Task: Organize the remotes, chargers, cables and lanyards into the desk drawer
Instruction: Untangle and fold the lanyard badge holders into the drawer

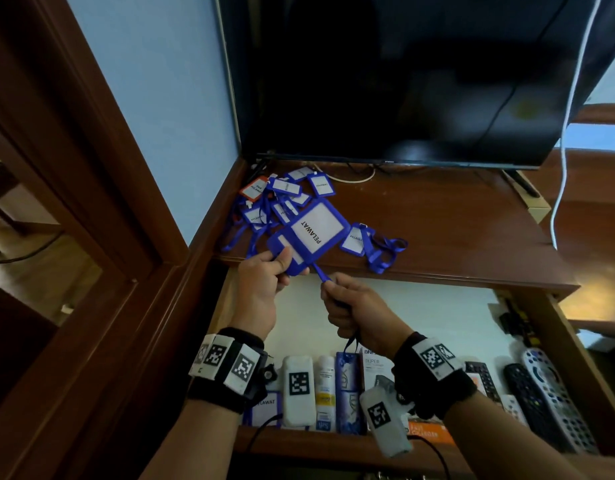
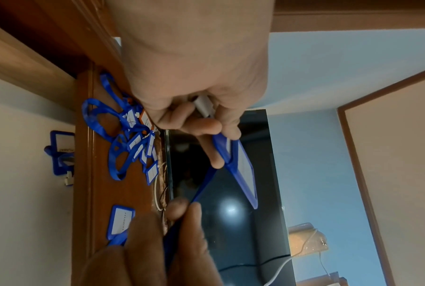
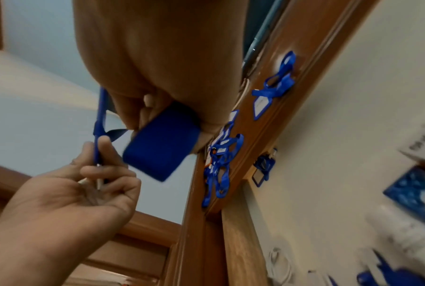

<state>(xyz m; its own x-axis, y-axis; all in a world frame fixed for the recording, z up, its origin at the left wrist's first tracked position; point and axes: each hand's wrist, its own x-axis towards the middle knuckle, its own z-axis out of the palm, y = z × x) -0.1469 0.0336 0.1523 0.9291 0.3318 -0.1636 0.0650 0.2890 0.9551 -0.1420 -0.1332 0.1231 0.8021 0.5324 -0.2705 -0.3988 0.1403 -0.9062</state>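
A blue badge holder (image 1: 313, 233) printed PELAWAT is up over the front edge of the desk top. My left hand (image 1: 276, 270) pinches its lower corner, thumb on top. From that corner runs its blue strap (image 1: 321, 274), and my right hand (image 1: 335, 294) grips it in a fist, with a tail hanging below. In the left wrist view my left hand (image 2: 201, 120) holds the badge (image 2: 242, 166) edge-on, with the right hand (image 2: 182, 232) below it. The right wrist view, blurred, shows the badge's back (image 3: 160, 143) beside the right hand (image 3: 157, 67).
A tangle of blue lanyards (image 1: 281, 199) lies on the desk top at the back left, and one more (image 1: 371, 244) near its front edge. The open drawer (image 1: 558, 327) holds remotes (image 1: 548, 393), boxes (image 1: 347, 386) and a badge (image 1: 264, 407). A dark TV (image 1: 403, 81) stands behind.
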